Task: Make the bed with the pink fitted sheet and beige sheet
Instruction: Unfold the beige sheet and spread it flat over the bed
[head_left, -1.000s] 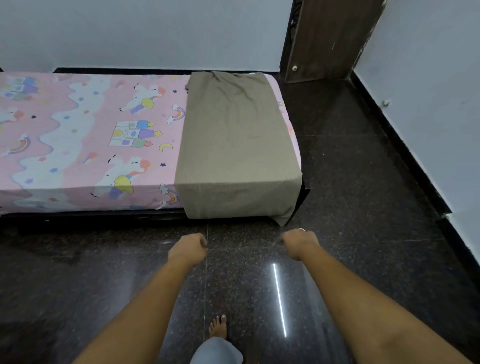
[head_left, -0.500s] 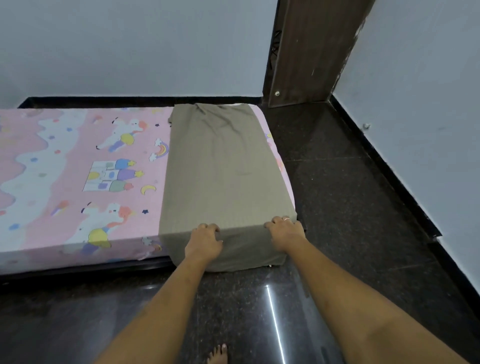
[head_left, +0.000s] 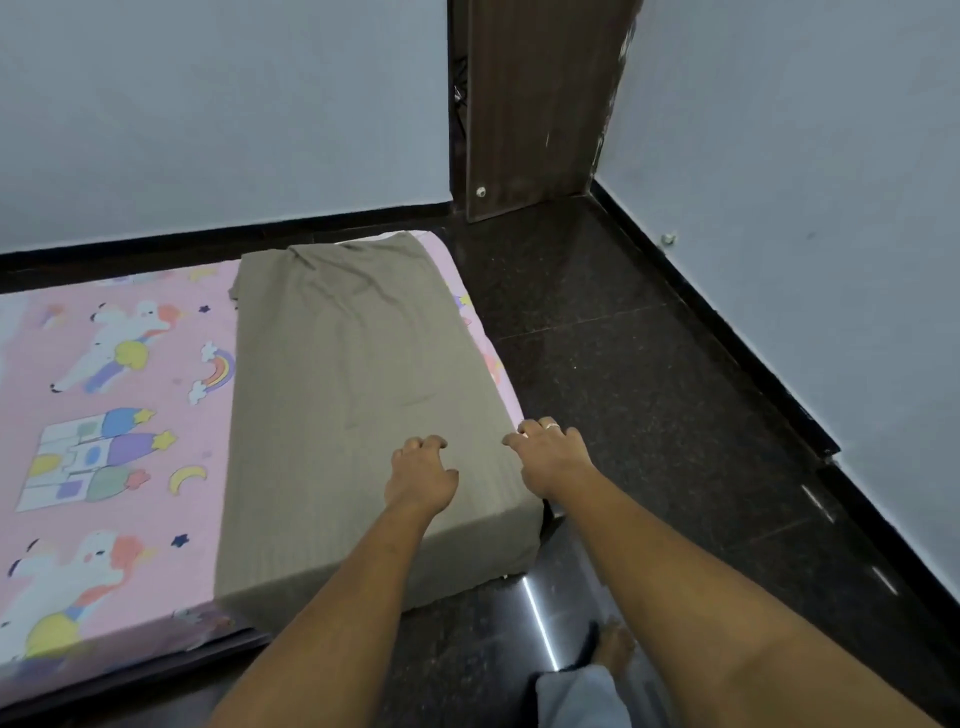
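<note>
One bed (head_left: 130, 678) stands along the far wall, and two sheets lie on it. The pink fitted sheet (head_left: 156, 364) is stretched flat over the mattress. It is printed with white unicorns, rainbows, stars, a crescent moon and a pastel castle, and it wraps down over the near edge. The beige sheet (head_left: 353, 374) is plain and one colour, folded into a broad band. It lies across the right end of the bed from the far edge to the near edge, where it hangs down the side. It is mostly smooth, with a few creases near the far edge. A thin strip of pink shows beyond it along the bed's right edge.

Two hands reach in, apart from one another, both near the bed's near right corner. The left hand (head_left: 421, 475) sits on top of the beige sheet with its fingers bent and its fingertips on the cloth. The right hand (head_left: 553, 457) is at the bed's right edge, with its fingers curled at the border of the beige sheet and one ring (head_left: 551, 426) on a finger. Whether either hand actually pinches the cloth I cannot tell.

On the dark polished floor (head_left: 649, 389) one bare foot (head_left: 615, 647) shows. One brown door (head_left: 535, 104) stands in the far corner.
</note>
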